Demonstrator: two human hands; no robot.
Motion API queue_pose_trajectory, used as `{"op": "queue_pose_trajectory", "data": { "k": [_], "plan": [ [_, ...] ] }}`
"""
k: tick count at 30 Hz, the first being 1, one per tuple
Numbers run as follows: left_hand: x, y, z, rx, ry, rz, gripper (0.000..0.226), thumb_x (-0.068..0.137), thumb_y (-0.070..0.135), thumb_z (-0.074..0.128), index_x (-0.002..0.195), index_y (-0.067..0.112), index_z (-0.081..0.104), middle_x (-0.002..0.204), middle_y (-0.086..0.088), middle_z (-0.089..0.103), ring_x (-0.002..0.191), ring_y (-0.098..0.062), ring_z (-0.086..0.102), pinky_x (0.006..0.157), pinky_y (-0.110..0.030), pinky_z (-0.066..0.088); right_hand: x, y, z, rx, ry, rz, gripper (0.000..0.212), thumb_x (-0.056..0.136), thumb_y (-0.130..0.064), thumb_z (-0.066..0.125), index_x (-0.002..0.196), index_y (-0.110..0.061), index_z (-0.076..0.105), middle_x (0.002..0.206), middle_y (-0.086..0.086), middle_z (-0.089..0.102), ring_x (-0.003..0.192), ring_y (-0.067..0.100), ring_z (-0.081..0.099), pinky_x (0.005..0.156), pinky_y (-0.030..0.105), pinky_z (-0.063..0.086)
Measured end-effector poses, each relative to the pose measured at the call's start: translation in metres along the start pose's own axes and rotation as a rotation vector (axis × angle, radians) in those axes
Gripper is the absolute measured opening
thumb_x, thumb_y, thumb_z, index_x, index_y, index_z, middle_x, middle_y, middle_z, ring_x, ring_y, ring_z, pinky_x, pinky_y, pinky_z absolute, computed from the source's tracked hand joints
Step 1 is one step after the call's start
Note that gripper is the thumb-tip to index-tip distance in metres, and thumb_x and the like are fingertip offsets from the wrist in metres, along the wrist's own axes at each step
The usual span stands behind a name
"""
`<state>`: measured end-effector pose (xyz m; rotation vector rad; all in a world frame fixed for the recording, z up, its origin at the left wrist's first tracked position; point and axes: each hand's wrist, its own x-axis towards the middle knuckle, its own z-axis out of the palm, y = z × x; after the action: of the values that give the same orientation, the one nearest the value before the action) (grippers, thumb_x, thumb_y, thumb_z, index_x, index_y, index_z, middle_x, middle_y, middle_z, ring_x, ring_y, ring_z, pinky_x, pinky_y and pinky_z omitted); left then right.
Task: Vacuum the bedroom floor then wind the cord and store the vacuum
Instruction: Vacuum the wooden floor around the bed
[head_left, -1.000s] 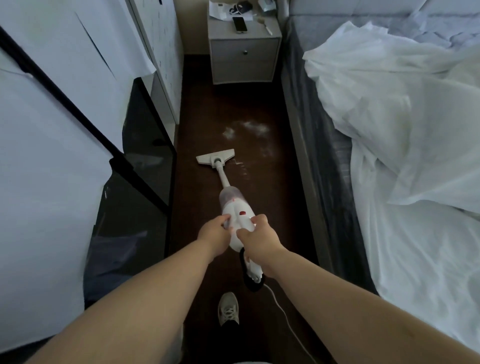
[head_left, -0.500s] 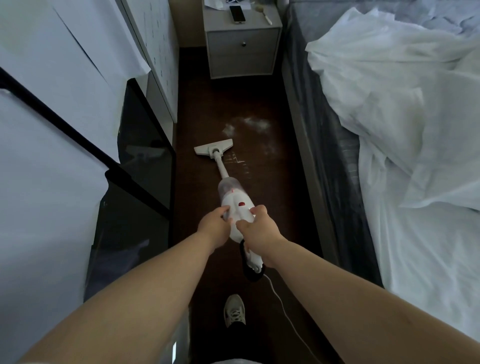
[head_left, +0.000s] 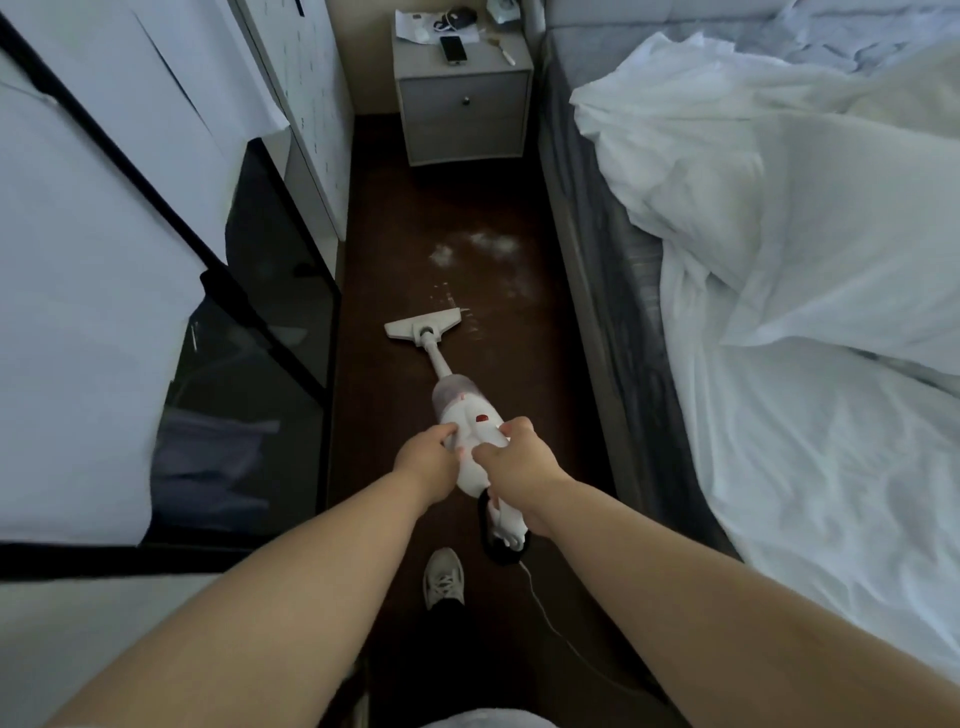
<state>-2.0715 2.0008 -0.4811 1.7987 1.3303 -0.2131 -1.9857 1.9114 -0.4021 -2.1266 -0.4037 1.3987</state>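
Both hands, left hand (head_left: 428, 454) and right hand (head_left: 519, 462), grip the white plastic stick vacuum (head_left: 467, 415). Ahead of them its flat floor head (head_left: 423, 325) rests on the dark floor (head_left: 467, 197), between bed frame (head_left: 587, 291) and glass-fronted cabinet (head_left: 275, 291). White dust (head_left: 475, 247) lies beyond; a thin cord (head_left: 540, 603) trails behind.

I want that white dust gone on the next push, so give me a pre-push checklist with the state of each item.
1. Grip: left hand and right hand both hold the vacuum body: ok.
2. Floor head flat on the floor: ok.
3. Aim: the dust patch lies ahead of the head, slightly to the right; head not yet on it: not ok.
4. Path to the nightstand free of objects: ok.
5. Cord trails behind, beside the shoe, not under it: ok.
6. Motor running: cannot tell.
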Motion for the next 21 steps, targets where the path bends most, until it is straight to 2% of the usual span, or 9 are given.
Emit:
{"op": "queue_pose_trajectory", "data": {
  "k": [2,6,9,11,13,16,21],
  "plan": [
    [-0.028,-0.001,0.025,0.003,-0.002,0.029,0.046,0.097,0.013,0.048,0.143,0.015,0.044,0.144,-0.009,0.050,0.133,-0.024,0.047,0.108,-0.029,0.036,-0.022,0.036,-0.005,0.000,0.029,-0.018,0.049,0.096,-0.025,0.050,0.139,-0.012,0.031,0.119,0.012,0.054,0.095,0.022,0.056,0.077,0.034,0.049],
    [-0.088,-0.013,0.085,0.007,-0.011,0.042,0.045,0.097,0.016,0.048,0.142,0.015,0.045,0.143,-0.008,0.051,0.132,-0.024,0.048,0.108,-0.030,0.037,-0.061,0.107,-0.012,-0.012,0.040,-0.010,0.048,0.097,-0.026,0.048,0.140,-0.015,0.031,0.110,0.007,0.054,0.096,0.020,0.057,0.078,0.030,0.045],
    [-0.117,-0.022,0.119,-0.035,-0.062,-0.016,0.047,0.098,0.018,0.047,0.145,0.020,0.041,0.144,-0.009,0.048,0.131,-0.027,0.048,0.109,-0.034,0.040,-0.085,0.155,-0.011,0.023,0.093,-0.029,0.044,0.094,-0.025,0.051,0.134,-0.014,0.037,0.105,0.007,0.056,0.090,0.022,0.059,0.080,0.037,0.053],
    [-0.131,-0.030,0.137,-0.044,-0.117,-0.072,0.049,0.100,0.022,0.044,0.148,0.026,0.036,0.148,-0.008,0.043,0.132,-0.029,0.045,0.109,-0.040,0.039,-0.100,0.180,-0.009,0.031,0.090,-0.010,0.044,0.095,-0.025,0.050,0.134,-0.015,0.035,0.097,0.005,0.055,0.083,0.020,0.057,0.072,0.034,0.051],
    [-0.141,-0.036,0.148,-0.050,-0.142,-0.085,0.049,0.100,0.023,0.044,0.148,0.027,0.036,0.150,-0.007,0.041,0.134,-0.029,0.043,0.110,-0.042,0.038,-0.110,0.199,-0.005,0.039,0.087,0.002,0.043,0.095,-0.026,0.050,0.135,-0.016,0.034,0.096,0.005,0.055,0.079,0.019,0.056,0.069,0.032,0.049],
    [-0.151,-0.043,0.157,-0.057,-0.160,-0.073,0.050,0.099,0.021,0.045,0.147,0.028,0.037,0.150,-0.007,0.041,0.134,-0.028,0.044,0.111,-0.043,0.038,-0.119,0.215,0.002,0.093,0.142,-0.017,0.042,0.095,-0.026,0.052,0.133,-0.014,0.039,0.105,0.008,0.057,0.089,0.021,0.057,0.084,0.039,0.053],
    [-0.144,-0.049,0.155,-0.065,-0.196,-0.070,0.053,0.099,0.021,0.048,0.149,0.028,0.034,0.151,-0.008,0.039,0.134,-0.028,0.044,0.110,-0.042,0.039,-0.119,0.215,0.009,0.116,0.095,-0.005,0.048,0.098,-0.027,0.048,0.140,-0.017,0.029,0.115,0.009,0.055,0.095,0.019,0.055,0.075,0.028,0.043]
  ]
}}
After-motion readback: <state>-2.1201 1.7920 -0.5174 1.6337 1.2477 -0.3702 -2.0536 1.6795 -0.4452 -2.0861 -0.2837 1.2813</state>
